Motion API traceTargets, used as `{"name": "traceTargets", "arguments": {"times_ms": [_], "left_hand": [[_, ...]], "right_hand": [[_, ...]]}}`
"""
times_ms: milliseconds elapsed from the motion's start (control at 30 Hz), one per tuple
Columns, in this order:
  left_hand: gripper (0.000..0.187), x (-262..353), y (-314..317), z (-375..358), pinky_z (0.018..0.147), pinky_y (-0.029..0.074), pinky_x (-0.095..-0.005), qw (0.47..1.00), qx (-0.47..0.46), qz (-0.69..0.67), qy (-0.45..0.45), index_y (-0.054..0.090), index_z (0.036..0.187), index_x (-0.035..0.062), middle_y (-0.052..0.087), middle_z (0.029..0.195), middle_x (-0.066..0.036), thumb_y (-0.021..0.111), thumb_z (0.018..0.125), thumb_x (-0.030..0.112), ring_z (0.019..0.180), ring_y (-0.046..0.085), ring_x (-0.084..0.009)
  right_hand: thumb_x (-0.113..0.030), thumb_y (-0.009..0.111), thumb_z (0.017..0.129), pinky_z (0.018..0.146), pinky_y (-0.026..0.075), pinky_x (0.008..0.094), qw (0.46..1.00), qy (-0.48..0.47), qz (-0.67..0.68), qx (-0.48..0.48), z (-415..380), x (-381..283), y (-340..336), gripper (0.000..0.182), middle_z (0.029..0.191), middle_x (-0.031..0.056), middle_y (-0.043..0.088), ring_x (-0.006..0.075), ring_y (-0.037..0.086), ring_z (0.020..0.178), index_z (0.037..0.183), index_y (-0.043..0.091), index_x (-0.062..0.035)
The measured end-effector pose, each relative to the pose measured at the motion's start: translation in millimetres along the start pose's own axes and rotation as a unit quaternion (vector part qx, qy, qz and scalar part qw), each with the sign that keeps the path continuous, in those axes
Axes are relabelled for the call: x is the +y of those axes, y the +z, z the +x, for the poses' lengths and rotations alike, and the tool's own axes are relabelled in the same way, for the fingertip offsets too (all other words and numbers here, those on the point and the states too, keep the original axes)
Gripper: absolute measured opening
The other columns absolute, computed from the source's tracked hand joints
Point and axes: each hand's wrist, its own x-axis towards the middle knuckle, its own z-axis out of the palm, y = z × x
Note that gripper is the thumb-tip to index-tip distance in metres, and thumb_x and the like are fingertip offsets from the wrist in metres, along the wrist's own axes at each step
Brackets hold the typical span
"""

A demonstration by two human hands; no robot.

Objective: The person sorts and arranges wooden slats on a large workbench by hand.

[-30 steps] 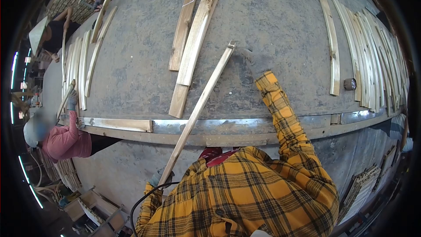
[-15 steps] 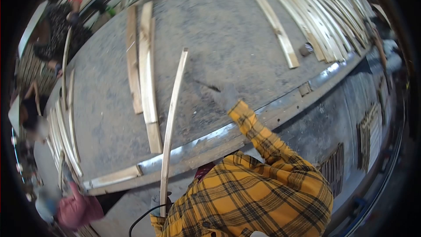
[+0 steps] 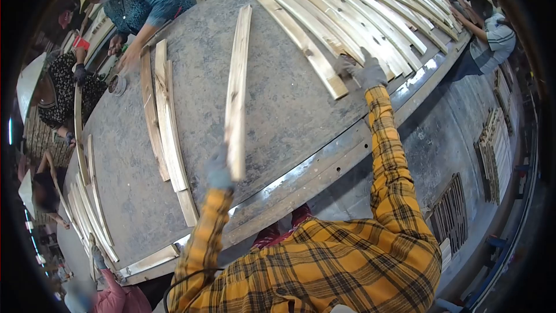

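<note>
Your gloved left hand (image 3: 218, 169) grips the near end of the long pale wooden slat (image 3: 237, 90), its length running away across the grey counter (image 3: 278, 110), while your gloved right hand (image 3: 366, 71) rests spread on the stacked slats (image 3: 359, 17) far right.

There is just one camera, worn on the person's head. It looks forward and down from close above the yellow shirt (image 3: 324, 266). The big grey table (image 3: 289, 110) stretches away toward twelve o'clock.

Held strip (image 3: 237, 90) lies on the table (image 3: 289, 116) — strip row (image 3: 370, 17) right, two planks (image 3: 164, 116) left.
</note>
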Motion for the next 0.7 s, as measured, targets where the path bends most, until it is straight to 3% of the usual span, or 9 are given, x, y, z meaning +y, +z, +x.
{"name": "traceTargets", "arguments": {"times_ms": [67,133,200,300,400,433,533,567,700], "left_hand": [[0.040,13.3,58.0,0.6,0.063,0.047,-0.0277,0.998,0.017,0.001,0.063,0.065,0.094,-0.0030,0.065,0.082,-0.008,0.063,0.084,0.036,0.074,0.058,-0.0136],[0.050,-18.8,101.2,30.2,0.075,0.047,-0.0303,0.993,0.005,0.019,0.114,0.058,0.109,-0.0041,0.065,0.094,-0.011,0.062,0.083,0.039,0.087,0.059,-0.0186],[0.063,-30.4,134.8,34.4,0.085,0.045,-0.0348,0.957,-0.004,0.069,0.280,0.045,0.125,-0.0004,0.062,0.106,-0.016,0.064,0.081,0.039,0.096,0.059,-0.0264],[0.076,-19.3,136.5,41.4,0.088,0.043,-0.0403,0.967,-0.068,0.217,0.118,0.032,0.136,0.0093,0.057,0.111,-0.025,0.066,0.075,0.041,0.103,0.054,-0.0393],[0.075,-41.9,106.4,64.9,0.087,0.043,-0.0408,0.962,-0.019,0.222,0.156,0.031,0.136,0.0097,0.057,0.112,-0.025,0.064,0.077,0.041,0.103,0.054,-0.0397],[0.073,-3.3,88.8,46.1,0.087,0.044,-0.0397,0.954,-0.026,0.294,0.054,0.031,0.137,0.0104,0.057,0.113,-0.023,0.065,0.078,0.037,0.103,0.055,-0.0380],[0.071,-27.2,45.2,70.5,0.087,0.044,-0.0373,0.978,-0.044,0.171,0.114,0.030,0.137,0.0115,0.056,0.115,-0.022,0.066,0.079,0.029,0.104,0.056,-0.0345],[0.072,-30.3,30.8,79.6,0.088,0.043,-0.0346,0.972,-0.022,0.211,0.106,0.028,0.138,0.0117,0.056,0.118,-0.020,0.067,0.079,0.021,0.106,0.056,-0.0306],[0.076,-30.3,-6.3,98.6,0.088,0.043,-0.0351,0.966,-0.062,0.229,0.106,0.025,0.140,0.0137,0.056,0.117,-0.019,0.067,0.078,0.026,0.106,0.055,-0.0319]], "right_hand": [[-0.064,0.062,0.067,0.087,0.048,0.0395,0.996,-0.048,0.010,-0.071,-19.4,-29.8,-17.6,0.084,0.122,0.0114,0.050,0.0284,0.057,0.104,0.135,0.036,-0.0218],[-0.065,0.060,0.069,0.091,0.046,0.0392,0.984,-0.135,0.041,-0.105,-22.2,-37.7,2.2,0.078,0.122,0.0118,0.050,0.0285,0.054,0.107,0.130,0.045,-0.0200],[-0.063,0.061,0.069,0.092,0.045,0.0380,0.977,-0.179,0.025,-0.111,-41.1,-60.4,0.3,0.075,0.120,0.0121,0.051,0.0287,0.054,0.107,0.125,0.050,-0.0144],[-0.064,0.062,0.068,0.089,0.046,0.0366,0.953,-0.230,0.120,-0.156,-67.4,-86.7,20.0,0.076,0.116,0.0128,0.053,0.0259,0.055,0.106,0.121,0.052,-0.0103],[-0.063,0.063,0.069,0.082,0.048,0.0353,0.939,-0.275,0.172,-0.118,-94.6,-115.0,35.5,0.072,0.106,0.0120,0.059,0.0249,0.059,0.097,0.115,0.054,-0.0083],[-0.063,0.063,0.070,0.082,0.048,0.0350,0.934,-0.274,0.190,-0.129,-103.8,-127.6,34.5,0.071,0.105,0.0118,0.059,0.0249,0.059,0.096,0.114,0.054,-0.0072],[-0.060,0.063,0.072,0.082,0.048,0.0344,0.919,-0.283,0.220,-0.166,-128.6,-160.2,41.1,0.069,0.104,0.0117,0.059,0.0245,0.060,0.094,0.113,0.054,-0.0056],[-0.058,0.062,0.073,0.081,0.049,0.0341,0.912,-0.283,0.231,-0.185,-135.5,-170.3,44.6,0.066,0.104,0.0117,0.059,0.0241,0.060,0.093,0.112,0.053,-0.0051],[-0.051,0.063,0.075,0.077,0.051,0.0331,0.904,-0.330,0.229,-0.144,-164.9,-197.1,49.6,0.058,0.102,0.0113,0.058,0.0220,0.062,0.088,0.109,0.053,-0.0052]]}}
